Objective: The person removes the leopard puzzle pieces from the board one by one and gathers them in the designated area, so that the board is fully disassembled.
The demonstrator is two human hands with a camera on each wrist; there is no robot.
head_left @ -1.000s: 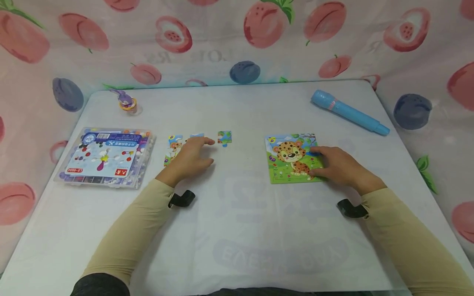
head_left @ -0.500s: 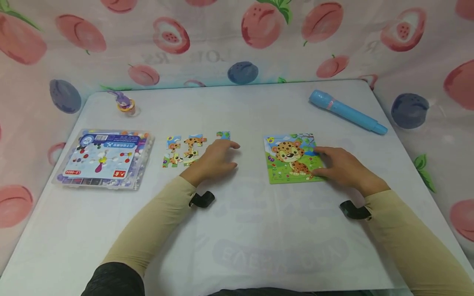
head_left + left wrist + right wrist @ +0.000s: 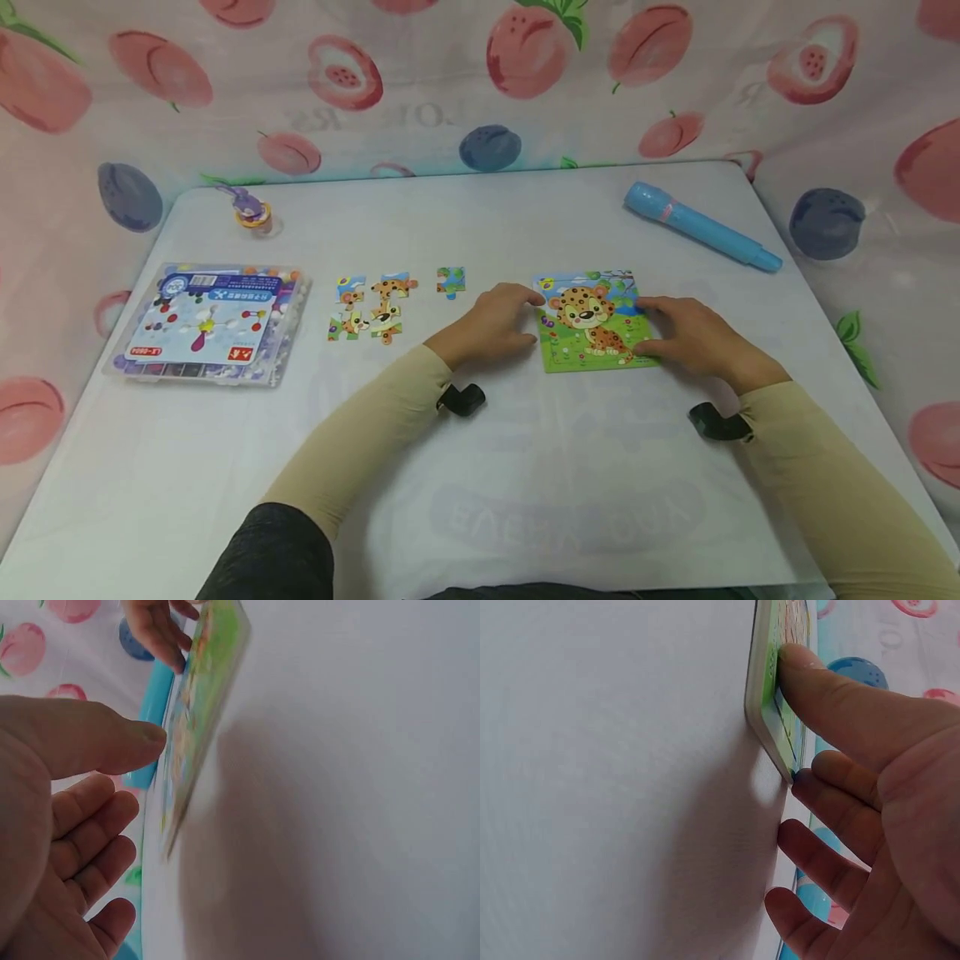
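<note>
A square jigsaw puzzle board (image 3: 588, 325) with a cartoon leopard lies face up on the white table. My right hand (image 3: 690, 337) is at its right edge; in the right wrist view the thumb (image 3: 817, 679) rests on the board's top near a corner and the fingers are loosely bent beside the edge. My left hand (image 3: 491, 327) is by the board's left edge, holding nothing, its thumb and forefinger spread. Whether its fingertip touches the board I cannot tell. Several loose puzzle pieces (image 3: 386, 312) lie to the left, and one more piece (image 3: 451, 281) sits apart from them.
A clear plastic case (image 3: 206, 325) of colored beads or balls stands at the left. Behind it is a small purple figurine (image 3: 251, 210). A blue tube-shaped object (image 3: 701, 227) lies at the back right. Fruit-print cloth (image 3: 420, 92) hangs behind the table.
My left hand has moved right, from over the loose pieces to the board's left edge, uncovering the pieces. My right hand has stayed at the board's right edge. The board has hardly moved.
</note>
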